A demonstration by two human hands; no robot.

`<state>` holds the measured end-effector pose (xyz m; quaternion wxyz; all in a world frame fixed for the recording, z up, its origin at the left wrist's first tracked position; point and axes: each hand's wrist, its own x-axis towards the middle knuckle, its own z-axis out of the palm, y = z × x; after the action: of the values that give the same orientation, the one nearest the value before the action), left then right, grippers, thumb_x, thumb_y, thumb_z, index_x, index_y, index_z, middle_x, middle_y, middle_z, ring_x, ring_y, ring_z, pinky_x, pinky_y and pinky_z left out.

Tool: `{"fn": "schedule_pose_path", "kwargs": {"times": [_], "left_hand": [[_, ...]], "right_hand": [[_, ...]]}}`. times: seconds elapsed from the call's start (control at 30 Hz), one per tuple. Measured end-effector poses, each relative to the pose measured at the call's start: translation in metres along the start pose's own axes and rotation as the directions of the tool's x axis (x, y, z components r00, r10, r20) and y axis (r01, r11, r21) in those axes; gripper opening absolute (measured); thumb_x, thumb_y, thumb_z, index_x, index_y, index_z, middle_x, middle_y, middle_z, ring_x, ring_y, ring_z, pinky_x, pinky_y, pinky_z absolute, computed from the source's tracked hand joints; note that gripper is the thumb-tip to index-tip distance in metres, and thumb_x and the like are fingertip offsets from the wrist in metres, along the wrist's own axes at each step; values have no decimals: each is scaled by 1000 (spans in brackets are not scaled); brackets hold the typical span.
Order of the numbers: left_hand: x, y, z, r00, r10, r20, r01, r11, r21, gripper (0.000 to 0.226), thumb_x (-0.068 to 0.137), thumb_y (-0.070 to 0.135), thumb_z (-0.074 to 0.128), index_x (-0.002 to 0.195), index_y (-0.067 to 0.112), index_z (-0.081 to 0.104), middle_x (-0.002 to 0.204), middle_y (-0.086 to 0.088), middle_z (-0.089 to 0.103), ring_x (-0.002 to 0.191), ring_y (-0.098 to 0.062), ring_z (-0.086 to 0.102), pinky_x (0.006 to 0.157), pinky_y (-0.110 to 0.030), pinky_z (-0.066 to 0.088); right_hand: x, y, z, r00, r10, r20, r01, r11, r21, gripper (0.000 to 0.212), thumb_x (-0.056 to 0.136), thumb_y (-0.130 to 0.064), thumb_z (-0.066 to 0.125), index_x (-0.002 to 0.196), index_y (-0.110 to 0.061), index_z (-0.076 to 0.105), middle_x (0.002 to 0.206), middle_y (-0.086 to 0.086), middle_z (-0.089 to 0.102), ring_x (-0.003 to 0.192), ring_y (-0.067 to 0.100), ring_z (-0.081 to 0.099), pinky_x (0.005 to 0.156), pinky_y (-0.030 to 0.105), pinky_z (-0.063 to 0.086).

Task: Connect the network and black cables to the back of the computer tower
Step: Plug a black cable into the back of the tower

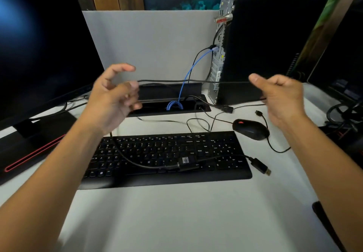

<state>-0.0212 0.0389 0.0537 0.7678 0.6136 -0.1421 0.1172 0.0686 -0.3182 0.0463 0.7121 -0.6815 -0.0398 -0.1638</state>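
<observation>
Behind the keyboard [167, 153], on the white bench [176, 212], we find the computer tower [275, 45] upright with its grey metal rear panel turned leftward. We note the blue network cable [193, 65] and a thin black cable [198, 55] both running up to ports on that panel and apparently seated; the blue one loops down into the cable tray [170, 102]. Our left hand [114, 96] and right hand [279, 94] are held apart above the bench, fingers loosely curled. A taut black lead [176, 81] stretches between them; the left hand is blurred, so we cannot tell whether either hand pinches it.

Risks, in our judgement: pulling that lead tight may drag it against the plugged connectors and unseat them, or tip the narrow, tall tower. A second black cable [137, 163], smooth and rubbery with a boxy adapter and a metal-tipped plug [261, 166], lies loose across the matte plastic keys; its plug rests on the bench beside the keyboard and could snag a sleeve or wrist. The glossy mouse [250, 129] and its slack cord lie near the tower's foot, adding tangle risk
</observation>
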Motion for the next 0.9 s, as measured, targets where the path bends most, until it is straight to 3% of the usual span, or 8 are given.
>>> {"fn": "schedule_pose_path", "kwargs": {"times": [0.07,0.17,0.3,0.47,0.6,0.73,0.8,0.9], "left_hand": [[0,10,-16,993,38,-112,-22,990,140,29,82,5,73,103,23,65,65,-11,27,53,-13,30,55,-29,40],[0,25,-31,962,146,-232,-22,886,464,21,88,8,75,100,24,69,65,-7,47,57,-14,44,61,-32,54],[2,25,-22,930,226,-291,12,770,638,13,96,22,70,103,12,73,76,-16,56,63,-23,48,70,-50,57],[-1,2,13,913,361,-187,-52,558,828,12,95,25,70,100,19,79,79,11,71,63,6,59,66,-14,47],[-11,-16,49,945,325,46,-192,434,880,15,94,23,72,105,18,80,88,24,70,80,1,70,75,-16,53],[-19,-17,73,934,312,173,-312,478,821,15,95,21,71,107,21,80,74,23,70,65,4,62,65,-13,44],[-20,-13,76,936,273,222,-336,507,794,15,96,26,70,108,26,79,72,5,74,63,-14,64,63,-27,50],[-13,-6,61,966,188,176,-249,503,828,16,93,38,71,85,26,78,54,1,56,50,-15,44,52,-27,38]], "right_hand": [[16,3,-20,988,-26,-151,26,1000,-2,47,71,-32,93,54,-24,50,58,-5,51,62,8,64,99,28,56],[29,14,-47,949,-58,-310,24,993,-114,50,75,-42,90,56,-23,48,52,-8,42,48,6,41,75,21,55],[28,31,-47,944,-191,-268,65,907,-416,47,79,-47,85,75,-5,65,63,0,58,53,6,50,65,19,50],[20,30,-27,966,-260,15,154,523,-838,44,91,-42,70,131,-23,65,126,10,62,119,29,58,106,49,44],[-21,7,20,795,-459,396,578,377,-724,69,79,-21,61,148,-19,52,151,12,45,140,34,42,115,54,28],[-77,-11,67,655,-146,742,623,660,-420,78,85,-31,63,158,-24,37,153,0,52,145,16,42,126,44,22],[-87,-17,79,658,-119,744,461,845,-273,55,92,-30,68,146,-25,55,104,4,76,97,17,70,97,49,54],[-71,-25,70,811,-230,538,412,877,-246,12,95,-23,71,106,-20,76,65,-13,67,57,4,57,59,24,50]]}}
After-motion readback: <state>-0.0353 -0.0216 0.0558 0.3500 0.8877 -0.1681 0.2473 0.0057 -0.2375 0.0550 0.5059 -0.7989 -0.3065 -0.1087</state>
